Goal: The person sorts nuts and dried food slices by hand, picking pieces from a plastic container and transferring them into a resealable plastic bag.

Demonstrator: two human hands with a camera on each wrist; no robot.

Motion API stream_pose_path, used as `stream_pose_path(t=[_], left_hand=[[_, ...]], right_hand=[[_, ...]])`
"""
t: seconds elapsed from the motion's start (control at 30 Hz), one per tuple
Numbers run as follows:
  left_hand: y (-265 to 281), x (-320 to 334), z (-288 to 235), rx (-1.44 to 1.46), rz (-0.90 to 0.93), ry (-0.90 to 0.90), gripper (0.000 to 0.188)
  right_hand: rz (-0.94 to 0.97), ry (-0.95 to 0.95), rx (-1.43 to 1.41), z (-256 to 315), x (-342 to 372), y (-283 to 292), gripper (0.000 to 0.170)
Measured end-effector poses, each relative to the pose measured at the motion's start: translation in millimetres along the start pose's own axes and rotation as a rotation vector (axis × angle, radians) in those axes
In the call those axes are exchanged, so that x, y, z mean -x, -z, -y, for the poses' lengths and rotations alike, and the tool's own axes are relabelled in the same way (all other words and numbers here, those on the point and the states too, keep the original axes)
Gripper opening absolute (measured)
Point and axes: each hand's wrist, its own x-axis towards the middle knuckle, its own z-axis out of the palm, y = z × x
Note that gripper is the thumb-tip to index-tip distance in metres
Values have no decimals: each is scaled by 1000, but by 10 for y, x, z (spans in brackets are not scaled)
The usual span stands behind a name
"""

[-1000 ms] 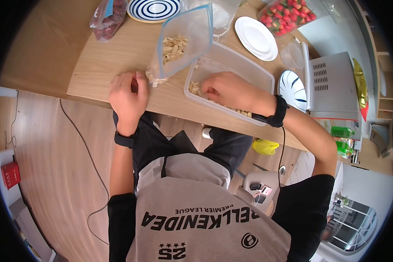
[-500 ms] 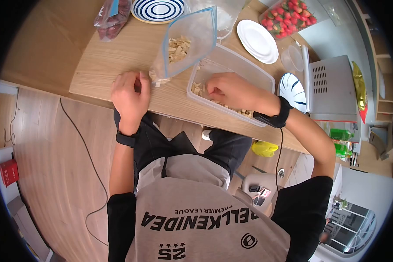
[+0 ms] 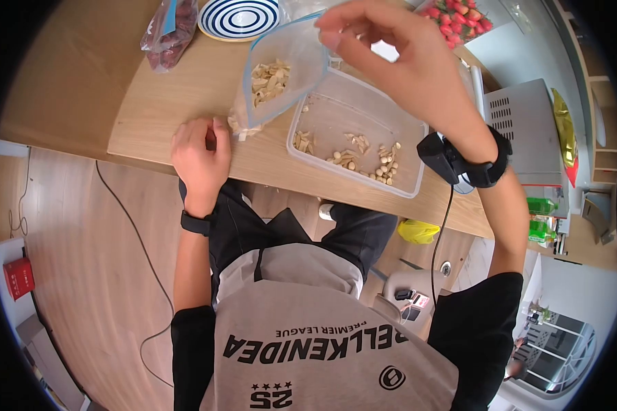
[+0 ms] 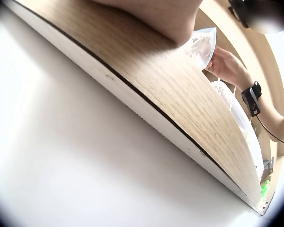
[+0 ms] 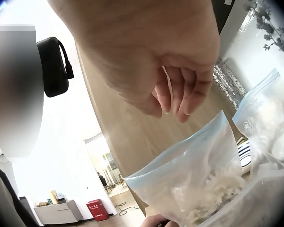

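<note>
A clear zip bag [image 3: 291, 51] with a blue rim stands open on the table, pale slices [image 3: 270, 81] inside. Beside it, a clear plastic tub [image 3: 329, 127] holds scattered slices and round pale pieces [image 3: 387, 164]. My right hand [image 3: 421, 75] is raised above the tub, fingertips by the bag's upper rim; the right wrist view shows the hand [image 5: 146, 47] with fingers bent, apart from the thumb, nothing visible between them, above the bag [image 5: 184, 165]. My left hand [image 3: 202, 147] rests loosely curled at the table's front edge, left of the bag, holding nothing visible.
A blue-ringed plate [image 3: 240, 19] and a bag of dark red items [image 3: 168, 41] lie at the back. Strawberries [image 3: 459, 19] sit at the back right, and a grey vented appliance [image 3: 521, 130] stands right of the tub. A cable [image 3: 445, 226] hangs from my right wrist.
My right hand has lifted out of the tub and moved up and back to the bag's rim, uncovering the pieces in the tub. My left hand has stayed in place.
</note>
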Motion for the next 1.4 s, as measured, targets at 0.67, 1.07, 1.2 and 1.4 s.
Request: stream_pose_path(t=[0.67, 1.07, 1.2, 1.4], left_hand=[[-37, 36, 52, -44, 35, -28, 22], [-42, 54, 33, 10, 43, 63, 15], [-38, 38, 18, 43, 21, 57, 18], [-30, 23, 32, 16, 33, 4, 24]], right_hand=[[627, -18, 165, -628, 691, -515, 33], [480, 9, 86, -731, 689, -966, 16], [467, -27, 47, -783, 683, -1058, 15], [515, -114, 24, -782, 564, -1043, 15]])
